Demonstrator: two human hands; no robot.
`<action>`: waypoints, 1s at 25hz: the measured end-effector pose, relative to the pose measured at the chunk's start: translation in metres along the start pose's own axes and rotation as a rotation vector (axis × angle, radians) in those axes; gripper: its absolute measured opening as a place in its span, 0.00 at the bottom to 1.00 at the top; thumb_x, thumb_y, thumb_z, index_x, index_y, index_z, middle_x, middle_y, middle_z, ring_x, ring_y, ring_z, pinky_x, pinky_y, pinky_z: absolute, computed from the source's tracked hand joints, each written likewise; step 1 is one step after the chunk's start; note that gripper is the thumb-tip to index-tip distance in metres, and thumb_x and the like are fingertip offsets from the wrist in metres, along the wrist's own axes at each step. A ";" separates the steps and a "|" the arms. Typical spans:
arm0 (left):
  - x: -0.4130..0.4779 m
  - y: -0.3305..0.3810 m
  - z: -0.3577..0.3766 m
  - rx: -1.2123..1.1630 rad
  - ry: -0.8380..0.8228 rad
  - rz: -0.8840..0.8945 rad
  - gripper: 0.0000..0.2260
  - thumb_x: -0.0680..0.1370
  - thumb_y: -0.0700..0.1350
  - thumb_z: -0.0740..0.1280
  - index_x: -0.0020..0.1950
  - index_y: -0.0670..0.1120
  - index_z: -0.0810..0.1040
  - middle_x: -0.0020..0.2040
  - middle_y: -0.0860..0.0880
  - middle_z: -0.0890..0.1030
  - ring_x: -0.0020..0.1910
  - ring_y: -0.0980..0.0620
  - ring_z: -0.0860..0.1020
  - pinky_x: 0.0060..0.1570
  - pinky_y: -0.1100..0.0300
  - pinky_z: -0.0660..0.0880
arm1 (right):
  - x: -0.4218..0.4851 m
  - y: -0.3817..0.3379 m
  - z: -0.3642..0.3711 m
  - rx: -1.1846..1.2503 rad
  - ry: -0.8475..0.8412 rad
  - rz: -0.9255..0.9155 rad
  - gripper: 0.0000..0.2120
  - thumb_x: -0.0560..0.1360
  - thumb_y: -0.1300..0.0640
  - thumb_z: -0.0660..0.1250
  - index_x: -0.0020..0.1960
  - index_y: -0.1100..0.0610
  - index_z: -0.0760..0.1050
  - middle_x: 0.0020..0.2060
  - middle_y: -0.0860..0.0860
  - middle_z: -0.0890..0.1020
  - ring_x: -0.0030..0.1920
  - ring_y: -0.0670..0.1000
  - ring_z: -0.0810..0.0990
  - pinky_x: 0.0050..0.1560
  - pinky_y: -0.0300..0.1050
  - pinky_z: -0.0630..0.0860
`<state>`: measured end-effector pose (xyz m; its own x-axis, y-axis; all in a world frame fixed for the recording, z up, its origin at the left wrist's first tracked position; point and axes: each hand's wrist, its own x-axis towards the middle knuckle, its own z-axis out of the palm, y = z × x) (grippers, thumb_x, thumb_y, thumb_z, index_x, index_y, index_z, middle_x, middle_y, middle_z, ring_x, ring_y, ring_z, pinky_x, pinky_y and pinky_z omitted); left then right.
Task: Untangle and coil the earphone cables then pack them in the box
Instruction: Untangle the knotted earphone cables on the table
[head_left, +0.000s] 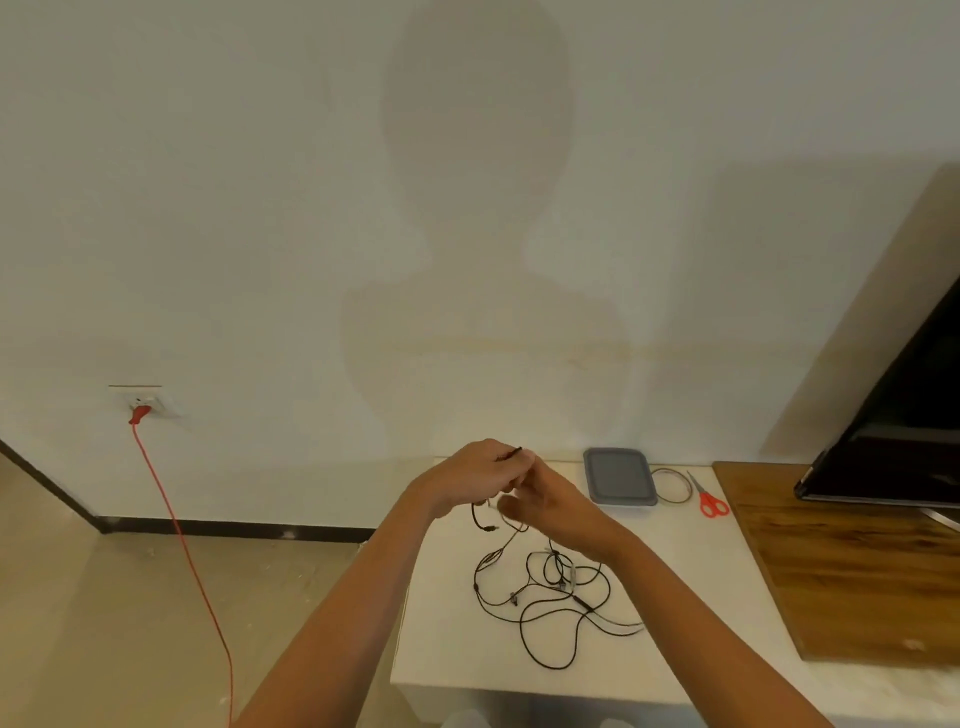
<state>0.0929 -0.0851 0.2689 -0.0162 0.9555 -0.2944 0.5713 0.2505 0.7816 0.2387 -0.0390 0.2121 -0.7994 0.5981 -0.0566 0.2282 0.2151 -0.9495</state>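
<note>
Hands, two in number, meet above the white counter (675, 649). We see the left hand (475, 475) closed, pinching a black cable end between thumb and forefinger, its tip poking out toward the wall. The right hand (550, 506) is curled just beside it, fingers bent inward; whether it grips a strand we cannot tell, since motion blurs it. From the hands the strands drop to one tangle of earphone cables (550, 597), lying loose on the counter in overlapping black loops; we cannot count the separate cables within it. One grey box (618, 475), lid on, sits by the wall, well apart from the tangle. Just right of it lies one small coiled cable (672, 486), and beside that one pair of red-handled scissors (709, 499). One wooden board (857, 571) covers the counter's right part, bearing one dark screen (904, 415). On the left, one red cord (182, 545) hangs from one wall socket (150, 405).
</note>
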 end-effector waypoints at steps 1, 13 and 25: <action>-0.005 0.003 -0.006 -0.020 0.026 0.007 0.19 0.80 0.56 0.57 0.33 0.48 0.70 0.31 0.53 0.70 0.29 0.55 0.66 0.31 0.64 0.64 | 0.002 -0.008 0.001 0.030 0.058 -0.044 0.13 0.78 0.61 0.62 0.62 0.57 0.71 0.50 0.49 0.81 0.53 0.45 0.80 0.57 0.41 0.76; -0.066 -0.036 -0.022 -0.469 0.060 0.044 0.16 0.82 0.48 0.56 0.37 0.46 0.72 0.29 0.55 0.68 0.29 0.55 0.62 0.31 0.66 0.64 | -0.018 -0.035 -0.067 -0.296 0.592 -0.123 0.09 0.79 0.64 0.59 0.45 0.57 0.78 0.36 0.51 0.81 0.33 0.43 0.76 0.37 0.32 0.74; -0.065 -0.001 -0.036 -1.030 0.353 0.297 0.15 0.81 0.40 0.56 0.34 0.43 0.69 0.52 0.38 0.83 0.59 0.47 0.79 0.63 0.37 0.67 | -0.099 -0.036 0.070 -0.207 0.157 -0.035 0.14 0.80 0.56 0.58 0.38 0.44 0.73 0.28 0.48 0.72 0.28 0.44 0.66 0.32 0.38 0.63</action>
<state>0.0637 -0.1421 0.3067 -0.3167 0.9482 0.0233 -0.3551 -0.1413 0.9241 0.2706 -0.1594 0.2306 -0.7163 0.6967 0.0388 0.3240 0.3813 -0.8658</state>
